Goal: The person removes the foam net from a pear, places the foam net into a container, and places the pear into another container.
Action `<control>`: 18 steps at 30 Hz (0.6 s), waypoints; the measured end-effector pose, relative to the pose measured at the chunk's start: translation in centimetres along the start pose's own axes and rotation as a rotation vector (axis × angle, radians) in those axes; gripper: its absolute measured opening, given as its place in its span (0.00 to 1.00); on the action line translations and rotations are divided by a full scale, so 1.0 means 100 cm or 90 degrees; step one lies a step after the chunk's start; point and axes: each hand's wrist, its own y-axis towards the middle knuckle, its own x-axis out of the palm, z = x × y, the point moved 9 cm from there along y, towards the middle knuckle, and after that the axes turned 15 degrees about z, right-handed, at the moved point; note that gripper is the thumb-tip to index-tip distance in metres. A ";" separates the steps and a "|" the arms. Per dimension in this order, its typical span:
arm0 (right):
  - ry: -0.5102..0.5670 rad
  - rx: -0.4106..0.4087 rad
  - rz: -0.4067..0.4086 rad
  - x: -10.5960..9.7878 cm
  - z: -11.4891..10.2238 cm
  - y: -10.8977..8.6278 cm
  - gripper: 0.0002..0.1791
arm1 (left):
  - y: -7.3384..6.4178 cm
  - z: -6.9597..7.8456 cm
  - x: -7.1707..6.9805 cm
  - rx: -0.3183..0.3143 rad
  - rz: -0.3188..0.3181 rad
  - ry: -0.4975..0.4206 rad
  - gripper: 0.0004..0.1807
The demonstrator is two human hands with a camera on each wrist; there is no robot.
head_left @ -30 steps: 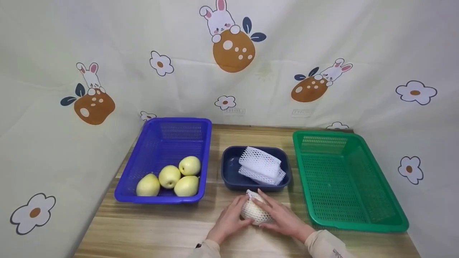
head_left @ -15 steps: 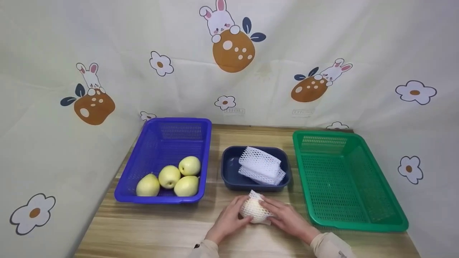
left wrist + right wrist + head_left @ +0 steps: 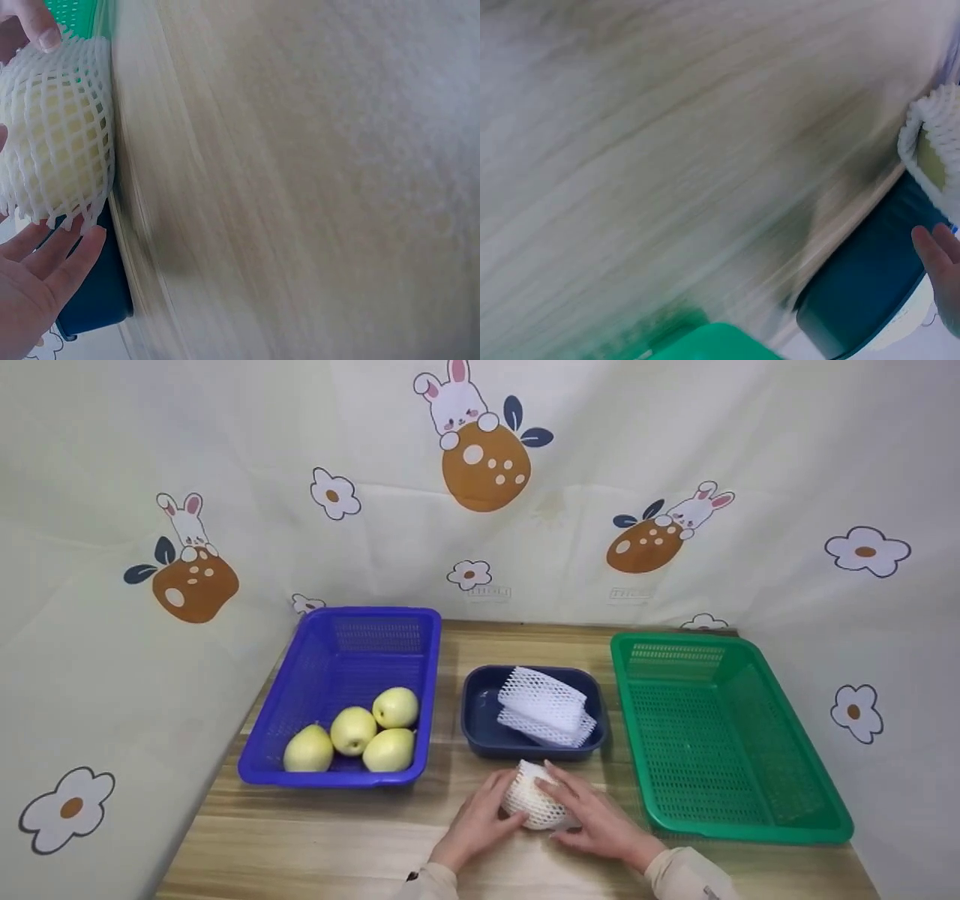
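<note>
A pale yellow pear in a white foam net (image 3: 534,802) sits on the table in front of the dark blue tray. From the left, my left hand (image 3: 480,819) holds it between fingers and thumb; in the left wrist view the netted pear (image 3: 56,142) bulges through the mesh above that hand's fingertips. My right hand (image 3: 596,821) is on the pear's right side, fingers over its top and thumb spread near the net's lower edge. The right wrist view shows the open end of the net (image 3: 934,142), with bare pear skin inside and the right fingers (image 3: 930,251) extended below.
At left stands a blue basket (image 3: 259,775) with several pears (image 3: 354,730). The dark blue tray (image 3: 480,746) behind the hands holds folded white foam nets (image 3: 544,697). A green basket (image 3: 750,834) stands at right. A printed cloth (image 3: 375,547) hangs behind the wooden table (image 3: 315,840).
My right hand gripped the net's right end half a second ago; its fingers now lie over the pear's top, thumb spread. The left hand has stayed nearly still on the pear.
</note>
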 end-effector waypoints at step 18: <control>0.003 -0.086 0.070 -0.011 -0.008 0.001 0.34 | 0.000 -0.006 -0.001 -0.036 0.001 -0.020 0.21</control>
